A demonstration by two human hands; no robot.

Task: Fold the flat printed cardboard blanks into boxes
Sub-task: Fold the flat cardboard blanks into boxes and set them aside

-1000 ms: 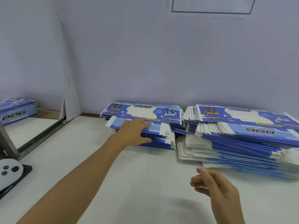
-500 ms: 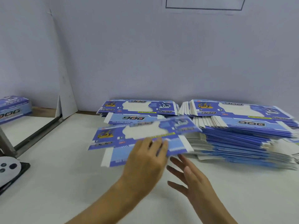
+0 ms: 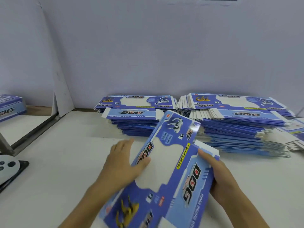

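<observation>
Now that one blank (image 3: 166, 168) has been drawn off the left stack (image 3: 136, 112) and turned lengthwise over the bench (image 3: 62, 162), the left hand (image 3: 125, 165) and right hand (image 3: 218, 175) grip its long edges, ready for erecting.

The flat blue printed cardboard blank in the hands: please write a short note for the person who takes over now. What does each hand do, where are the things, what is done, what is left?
Left hand: grips the left edge of the flat blue printed cardboard blank, thumb on its printed face.
Right hand: grips its right edge.
The blank is held above the white table, printed side up, not yet folded.
Two stacks of flat blanks lie by the wall: left stack, taller right stack.
One finished blue box stands far left.
Left to do: fold this blank, then the stacks.
</observation>
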